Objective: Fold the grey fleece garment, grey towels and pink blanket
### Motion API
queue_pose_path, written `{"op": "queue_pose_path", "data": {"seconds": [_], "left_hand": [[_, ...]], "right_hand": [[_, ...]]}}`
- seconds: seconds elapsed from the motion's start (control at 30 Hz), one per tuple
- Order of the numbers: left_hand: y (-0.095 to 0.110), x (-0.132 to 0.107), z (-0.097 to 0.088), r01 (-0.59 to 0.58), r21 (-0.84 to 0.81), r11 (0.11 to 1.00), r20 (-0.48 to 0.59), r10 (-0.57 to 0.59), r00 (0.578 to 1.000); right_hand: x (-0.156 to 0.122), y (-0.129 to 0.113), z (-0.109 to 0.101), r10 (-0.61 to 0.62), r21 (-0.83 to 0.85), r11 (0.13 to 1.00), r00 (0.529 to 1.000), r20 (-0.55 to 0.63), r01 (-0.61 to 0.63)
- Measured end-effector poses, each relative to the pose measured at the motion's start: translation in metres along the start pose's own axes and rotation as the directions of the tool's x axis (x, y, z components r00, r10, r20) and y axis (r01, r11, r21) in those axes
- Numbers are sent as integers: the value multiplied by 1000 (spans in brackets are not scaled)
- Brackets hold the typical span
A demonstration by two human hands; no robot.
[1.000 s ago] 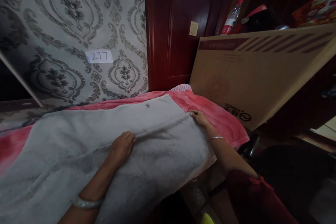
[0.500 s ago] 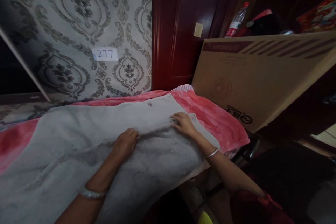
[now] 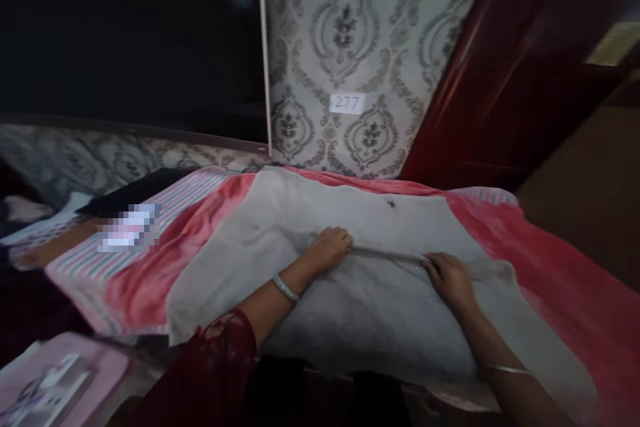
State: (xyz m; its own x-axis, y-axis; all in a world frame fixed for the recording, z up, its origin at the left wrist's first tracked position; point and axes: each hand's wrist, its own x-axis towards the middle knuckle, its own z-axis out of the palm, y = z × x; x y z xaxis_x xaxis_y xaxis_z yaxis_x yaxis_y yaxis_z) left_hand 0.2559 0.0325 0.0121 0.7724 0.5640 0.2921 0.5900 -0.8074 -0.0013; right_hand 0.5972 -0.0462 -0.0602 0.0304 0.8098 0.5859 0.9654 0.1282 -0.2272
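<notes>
- We see the gray cloth (image 3: 380,320) lying over the pink blanket (image 3: 560,287), beside the patterned wall (image 3: 345,27), with pink showing at both ends.
- Our left hand (image 3: 327,250) is curled closed at the ridge (image 3: 385,253) across the cloth; its fingertips are hidden, but it seems to grip the fabric.
- Our right hand (image 3: 450,277) pinches the same ridge farther right, thumb and fingers together.
- We judge the step in hand to be drawing up or straightening this fold; we cannot tell which.
- The next move calls for us to pull evenly with both hands, without dragging the blanket beneath.
</notes>
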Motion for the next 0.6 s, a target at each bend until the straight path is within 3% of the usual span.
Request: {"op": "queue_pose_path", "data": {"seconds": [0.17,0.27,0.43,0.53,0.6], "left_hand": [[-46,-50,-25,170,21,985,-12,-170,985],[-86,-90,-41,318,-36,947,-80,-320,944],[-147,-160,-59,621,-176,764,-201,-645,737],[-172,-187,-60,715,-250,653,-237,-757,609],[-185,-195,-59,731,-334,595,-214,-803,556]], "right_hand": [[-3,9,8,-27,-2,1000,999,-25,27],[-5,11,9,-43,-7,999,999,-27,43],[-6,15,11,-34,-30,999,999,-10,34],[-6,16,12,-36,-43,998,999,-11,36],[-6,16,13,-43,-49,998,999,-12,43]]}}
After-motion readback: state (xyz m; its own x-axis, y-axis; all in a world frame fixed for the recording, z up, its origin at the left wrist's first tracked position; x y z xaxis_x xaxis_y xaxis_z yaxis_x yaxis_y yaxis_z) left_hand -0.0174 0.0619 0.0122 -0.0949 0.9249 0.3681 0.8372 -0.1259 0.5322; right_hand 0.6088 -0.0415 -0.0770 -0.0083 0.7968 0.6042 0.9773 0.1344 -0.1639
